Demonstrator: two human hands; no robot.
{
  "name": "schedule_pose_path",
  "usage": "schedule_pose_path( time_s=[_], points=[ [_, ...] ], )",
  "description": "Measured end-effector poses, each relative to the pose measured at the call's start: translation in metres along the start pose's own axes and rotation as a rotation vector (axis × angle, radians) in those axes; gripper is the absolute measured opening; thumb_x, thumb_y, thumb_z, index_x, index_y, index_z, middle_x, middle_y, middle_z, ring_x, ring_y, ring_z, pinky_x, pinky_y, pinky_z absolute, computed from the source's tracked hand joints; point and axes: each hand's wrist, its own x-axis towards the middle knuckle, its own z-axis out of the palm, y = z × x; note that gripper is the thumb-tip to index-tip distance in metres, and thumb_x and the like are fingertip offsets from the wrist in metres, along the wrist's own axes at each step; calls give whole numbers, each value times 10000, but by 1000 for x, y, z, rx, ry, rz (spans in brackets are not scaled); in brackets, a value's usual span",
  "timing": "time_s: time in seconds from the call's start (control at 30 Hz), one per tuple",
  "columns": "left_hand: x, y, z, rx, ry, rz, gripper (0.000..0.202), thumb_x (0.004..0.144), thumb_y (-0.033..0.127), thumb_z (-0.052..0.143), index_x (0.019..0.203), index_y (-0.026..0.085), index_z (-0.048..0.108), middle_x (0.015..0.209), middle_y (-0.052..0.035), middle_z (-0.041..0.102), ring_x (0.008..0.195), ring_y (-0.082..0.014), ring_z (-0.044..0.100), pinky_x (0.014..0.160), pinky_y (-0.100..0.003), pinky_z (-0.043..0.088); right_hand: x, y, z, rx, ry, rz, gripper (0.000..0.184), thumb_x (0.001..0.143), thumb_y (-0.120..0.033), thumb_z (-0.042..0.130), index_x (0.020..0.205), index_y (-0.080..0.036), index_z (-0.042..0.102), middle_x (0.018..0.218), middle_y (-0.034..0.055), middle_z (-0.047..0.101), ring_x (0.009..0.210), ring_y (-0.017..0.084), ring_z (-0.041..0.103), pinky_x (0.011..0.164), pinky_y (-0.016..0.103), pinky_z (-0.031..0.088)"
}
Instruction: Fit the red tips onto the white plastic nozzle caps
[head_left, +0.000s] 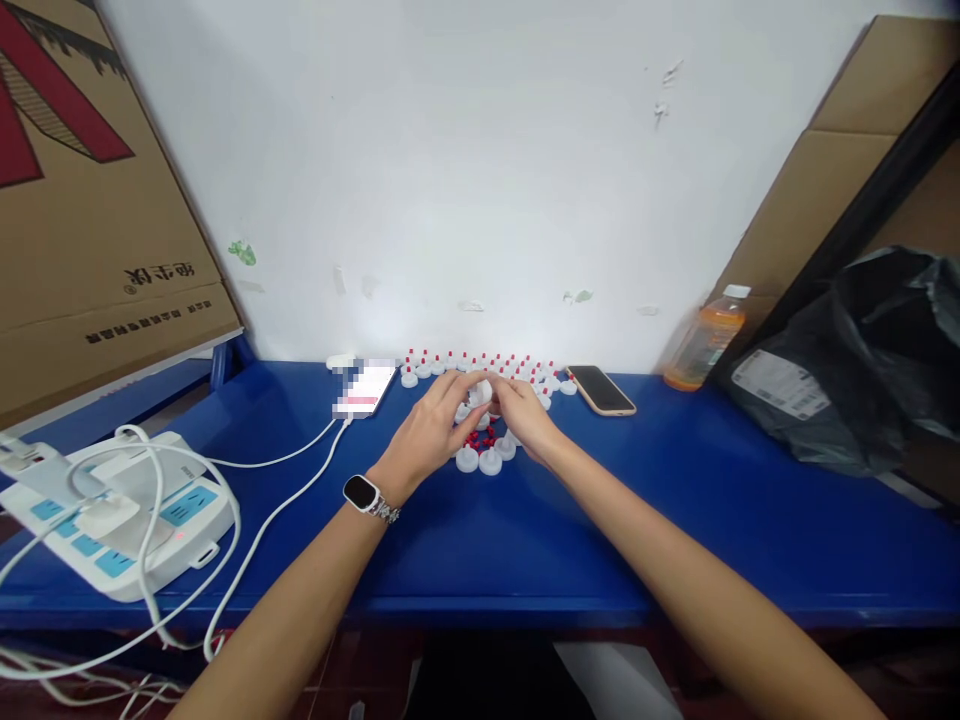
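My left hand (431,425) and my right hand (525,415) meet over the middle of the blue table (525,540). Together their fingertips pinch one small white cap (484,390). Beneath and between the hands lie loose white caps (480,460) and small red pieces (480,437). Behind the hands, rows of white caps with red tips (480,362) stand along the wall. A watch sits on my left wrist (367,496).
A white phone (365,388) on a charging cable lies left of the caps, a dark phone (601,389) right of them. A power strip (112,520) with cables sits at the left, an orange drink bottle (705,340) and black bag (862,370) at the right.
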Motion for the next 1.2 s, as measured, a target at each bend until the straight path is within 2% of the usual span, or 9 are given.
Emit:
schedule_pose_path(
  time_s=[0.1,0.33,0.43,0.5,0.6,0.7,0.9,1.07,1.2],
  points=[
    [0,-2,0,-43,7,43,296,990,318,489,1275,238,496,1111,-77,586,973,-191,586,859,-342,503,-3,-5,1,36,-7,-20,470,905,-544,440,574,-217,375,534,-40,344,521,114,321,528,268,290],
    [8,2,24,-576,152,-361,298,971,480,483,1051,194,504,771,16,535,668,-114,524,636,-236,439,-11,-20,4,-117,119,-188,517,944,-581,374,580,-217,328,527,-48,299,516,103,273,510,273,237],
    [9,1,24,-603,128,-418,334,977,517,438,969,191,513,739,19,520,658,-118,513,649,-248,448,-10,-18,5,-151,135,-232,522,945,-599,372,592,-217,327,529,-47,313,524,104,279,512,272,235],
    [8,-2,18,-466,104,-374,315,989,494,423,1007,193,515,794,6,542,691,-126,519,691,-269,454,-7,-13,6,-146,116,-220,527,938,-611,378,591,-216,334,528,-46,325,522,104,290,511,271,238],
    [3,-5,7,-251,58,-178,321,978,433,481,1199,200,482,957,-33,565,789,-146,534,785,-308,454,-5,-6,8,-72,51,-156,522,927,-608,393,584,-218,345,523,-47,328,508,103,295,505,269,248],
    [1,-6,3,-225,15,-70,344,971,408,509,1252,211,482,955,-38,566,820,-157,539,795,-306,448,-7,-8,9,-9,21,-133,488,932,-562,405,588,-220,351,522,-49,319,500,104,294,506,270,252],
    [5,-27,6,-621,259,-418,396,1000,552,333,936,203,511,717,27,432,618,-112,467,624,-247,457,-10,-17,-13,-216,189,-219,464,976,-483,338,594,-220,315,536,-42,326,535,118,324,559,280,274],
    [0,-41,-1,-424,74,-388,353,948,496,518,1164,217,544,852,-9,551,765,-139,552,652,-247,461,-11,-10,-26,-668,-95,-271,268,884,-283,514,634,-186,514,646,-12,569,723,158,490,790,328,332],
    [-3,-36,-7,-293,-33,-341,340,932,449,562,1186,223,553,953,-34,619,850,-159,598,722,-281,472,-12,-10,-23,-650,-135,-245,167,876,-319,551,812,-203,653,745,5,653,779,178,554,829,354,362]
  ],
)
